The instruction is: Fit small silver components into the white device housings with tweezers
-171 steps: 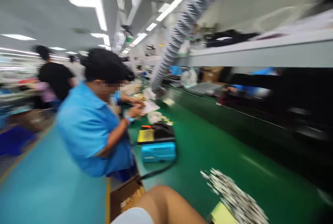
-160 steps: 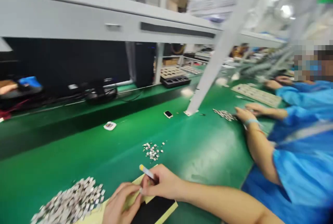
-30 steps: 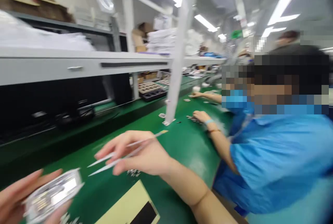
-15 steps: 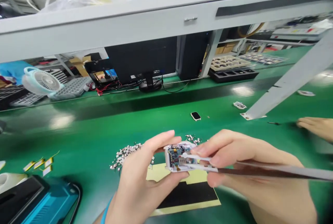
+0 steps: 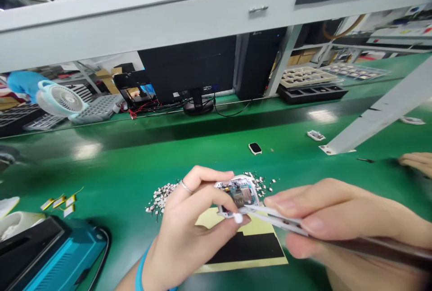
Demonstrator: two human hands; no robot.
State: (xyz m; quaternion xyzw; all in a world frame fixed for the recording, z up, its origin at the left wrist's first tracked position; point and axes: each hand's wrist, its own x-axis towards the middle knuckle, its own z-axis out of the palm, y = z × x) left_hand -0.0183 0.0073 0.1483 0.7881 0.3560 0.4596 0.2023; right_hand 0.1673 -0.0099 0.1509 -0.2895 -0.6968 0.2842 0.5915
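My left hand (image 5: pixel 192 223) grips a small white-framed device with an exposed circuit board (image 5: pixel 238 194), holding it up over the work mat. My right hand (image 5: pixel 337 219) is shut on a pair of metal tweezers (image 5: pixel 280 219), whose tips reach the device's lower edge. A small white piece (image 5: pixel 238 218) sits at the tips, against the device. Below the hands lies a yellow and black pad (image 5: pixel 245 250). A loose heap of tiny metal parts (image 5: pixel 162 195) spreads beside my left hand. My fingers hide part of the board.
A co-worker's hand (image 5: pixel 415 161) rests at the right edge. Small yellow-wired batteries (image 5: pixel 59 202) and a blue tool case (image 5: pixel 64 250) lie at the left. A white support beam (image 5: pixel 381 113) slants across the right; a monitor (image 5: pixel 187 68), a fan (image 5: pixel 60 102) and trays (image 5: pixel 310 84) stand beyond.
The device has turned and tilted slightly in my left hand. The tweezers have dropped to its lower edge, with the white piece now showing at their tips.
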